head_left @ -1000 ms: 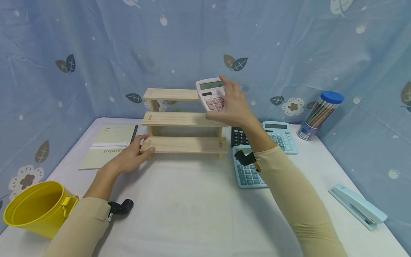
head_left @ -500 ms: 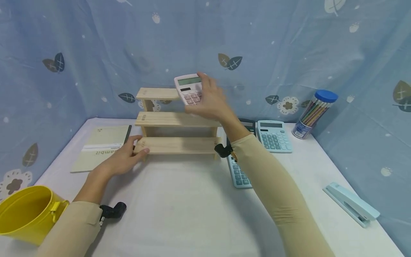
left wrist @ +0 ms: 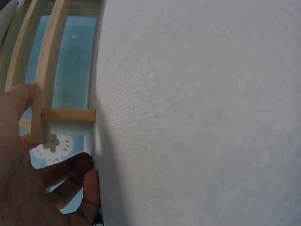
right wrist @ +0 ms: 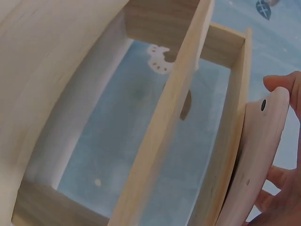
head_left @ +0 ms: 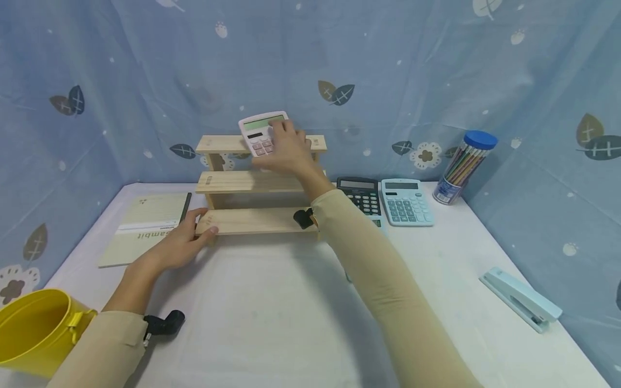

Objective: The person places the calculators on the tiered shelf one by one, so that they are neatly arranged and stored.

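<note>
Head view, with both wrist views. A three-tier wooden rack (head_left: 259, 183) stands toward the back of the white-covered desk (head_left: 271, 312), its steps rising away from the person; it serves as the landmark for all positions below.

The right hand (head_left: 286, 151) reaches over the rack and grasps a pink calculator (head_left: 259, 132), fingers curled over the keypad and thumb at the lower edge. The calculator is at the top tier, slightly left of that tier's middle, display end up and leaning back, so that its long axis runs nearly upright and tilted away from the person. In the right wrist view the calculator's back (right wrist: 256, 165) lies close against the front edge of the top board; whether its lower edge already rests on the tier cannot be told.

The left hand (head_left: 177, 245) holds the left end of the rack's bottom tier, thumb on top of the board and fingers curled beneath or beside it; the left wrist view shows the fingers (left wrist: 70, 169) at the rack's side post. It is the hand nearer the rack's base, while the right hand alone carries the calculator.

Right of the rack lie a black calculator (head_left: 360, 195) and a light-blue calculator (head_left: 405, 202), side by side, with a tub of coloured pencils (head_left: 463, 167) farther right. Left of the rack lies a notebook (head_left: 143, 226). A yellow bucket (head_left: 36, 328) stands well in front and left of the rack; a pale-blue stapler (head_left: 521, 299) well in front and right.
</note>
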Demonstrator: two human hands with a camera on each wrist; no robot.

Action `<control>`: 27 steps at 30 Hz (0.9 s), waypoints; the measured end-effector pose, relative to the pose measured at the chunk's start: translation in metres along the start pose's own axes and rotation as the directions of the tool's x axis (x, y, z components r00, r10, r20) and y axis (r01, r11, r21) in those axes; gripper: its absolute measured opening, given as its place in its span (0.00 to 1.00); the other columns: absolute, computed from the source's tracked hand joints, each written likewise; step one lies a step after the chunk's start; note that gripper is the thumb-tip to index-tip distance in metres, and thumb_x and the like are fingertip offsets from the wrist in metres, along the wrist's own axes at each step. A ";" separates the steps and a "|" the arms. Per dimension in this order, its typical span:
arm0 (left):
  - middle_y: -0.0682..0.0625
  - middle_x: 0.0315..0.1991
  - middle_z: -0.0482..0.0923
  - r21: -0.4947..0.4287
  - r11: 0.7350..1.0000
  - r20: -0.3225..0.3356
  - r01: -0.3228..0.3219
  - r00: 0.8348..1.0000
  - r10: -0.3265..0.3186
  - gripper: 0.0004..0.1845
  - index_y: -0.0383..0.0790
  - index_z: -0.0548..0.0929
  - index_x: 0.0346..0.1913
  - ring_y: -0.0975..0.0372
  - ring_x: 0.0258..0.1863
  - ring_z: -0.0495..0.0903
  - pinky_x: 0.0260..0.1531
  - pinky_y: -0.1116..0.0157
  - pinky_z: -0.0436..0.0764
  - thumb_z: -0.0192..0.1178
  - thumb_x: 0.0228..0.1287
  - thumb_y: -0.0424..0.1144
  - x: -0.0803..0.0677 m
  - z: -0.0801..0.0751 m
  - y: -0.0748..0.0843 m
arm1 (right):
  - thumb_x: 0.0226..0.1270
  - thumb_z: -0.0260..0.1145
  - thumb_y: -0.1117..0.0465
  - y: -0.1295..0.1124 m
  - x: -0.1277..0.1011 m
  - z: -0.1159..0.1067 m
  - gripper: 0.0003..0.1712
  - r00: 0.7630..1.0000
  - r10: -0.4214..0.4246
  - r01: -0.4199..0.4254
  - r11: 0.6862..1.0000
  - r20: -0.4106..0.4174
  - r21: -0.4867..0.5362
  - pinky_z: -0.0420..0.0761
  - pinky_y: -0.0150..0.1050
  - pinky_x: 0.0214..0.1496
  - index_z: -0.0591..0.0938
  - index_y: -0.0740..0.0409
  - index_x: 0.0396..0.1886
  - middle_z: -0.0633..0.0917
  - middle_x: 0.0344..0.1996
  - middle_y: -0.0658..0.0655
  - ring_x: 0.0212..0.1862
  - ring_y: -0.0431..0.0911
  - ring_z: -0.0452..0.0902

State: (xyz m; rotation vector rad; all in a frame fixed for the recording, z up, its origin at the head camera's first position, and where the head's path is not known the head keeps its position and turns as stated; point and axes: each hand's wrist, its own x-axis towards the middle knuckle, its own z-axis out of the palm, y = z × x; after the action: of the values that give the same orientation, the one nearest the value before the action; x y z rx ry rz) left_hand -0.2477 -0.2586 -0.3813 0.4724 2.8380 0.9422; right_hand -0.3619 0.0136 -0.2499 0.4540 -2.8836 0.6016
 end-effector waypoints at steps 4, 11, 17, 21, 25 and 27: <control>0.17 0.70 0.60 -0.001 1.000 -0.001 0.003 1.000 -0.003 0.42 0.30 0.41 0.79 0.30 0.70 0.65 0.65 0.35 0.66 0.45 0.82 0.55 -0.001 -0.001 0.000 | 0.55 0.70 0.32 -0.007 0.002 0.003 0.52 1.000 0.013 -0.013 0.999 -0.002 0.035 0.65 0.46 0.67 0.65 0.44 0.77 0.65 0.73 0.51 0.68 0.52 0.62; 0.16 0.70 0.59 -0.006 1.000 0.006 0.015 1.000 -0.015 0.43 0.29 0.40 0.80 0.29 0.68 0.67 0.63 0.35 0.69 0.43 0.83 0.57 0.001 -0.002 -0.002 | 0.56 0.71 0.26 -0.013 0.005 0.002 0.53 1.000 -0.002 0.001 0.997 0.010 0.072 0.70 0.41 0.61 0.71 0.46 0.76 0.66 0.69 0.53 0.63 0.47 0.63; 0.19 0.70 0.62 -0.039 0.999 0.007 0.032 0.999 -0.031 0.44 0.33 0.40 0.81 0.32 0.67 0.71 0.62 0.37 0.72 0.45 0.81 0.59 0.002 0.002 -0.003 | 0.58 0.67 0.24 -0.012 0.008 -0.001 0.54 0.996 -0.047 0.046 0.999 0.071 0.020 0.68 0.45 0.70 0.70 0.49 0.76 0.65 0.74 0.54 0.73 0.49 0.60; 0.20 0.68 0.65 -0.051 0.998 0.008 0.043 0.999 -0.043 0.45 0.35 0.40 0.81 0.33 0.65 0.73 0.60 0.38 0.73 0.46 0.81 0.60 0.003 0.002 -0.003 | 0.58 0.65 0.21 -0.012 0.008 -0.002 0.57 0.992 -0.052 0.054 0.998 0.119 -0.017 0.61 0.51 0.75 0.63 0.44 0.81 0.58 0.81 0.49 0.81 0.54 0.48; 0.20 0.68 0.65 -0.036 0.998 0.011 0.051 0.999 -0.051 0.45 0.35 0.40 0.81 0.33 0.65 0.72 0.60 0.38 0.74 0.46 0.81 0.60 0.003 0.000 -0.004 | 0.56 0.67 0.22 -0.014 0.009 0.005 0.59 0.995 -0.052 0.051 0.999 0.086 0.013 0.61 0.50 0.75 0.62 0.45 0.81 0.58 0.81 0.51 0.79 0.55 0.50; 0.20 0.68 0.64 -0.028 0.998 0.011 0.057 0.998 -0.057 0.45 0.35 0.40 0.81 0.32 0.66 0.72 0.60 0.38 0.73 0.46 0.81 0.60 0.002 -0.001 -0.004 | 0.54 0.70 0.24 -0.017 0.010 0.010 0.60 0.998 -0.053 0.051 0.998 0.041 0.046 0.65 0.47 0.73 0.63 0.47 0.80 0.61 0.78 0.54 0.76 0.53 0.55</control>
State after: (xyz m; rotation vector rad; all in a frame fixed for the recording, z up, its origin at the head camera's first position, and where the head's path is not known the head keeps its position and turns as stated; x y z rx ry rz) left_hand -0.2505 -0.2617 -0.3835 0.3899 2.8091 0.9660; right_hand -0.3665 -0.0085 -0.2505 0.5532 -2.8925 0.6568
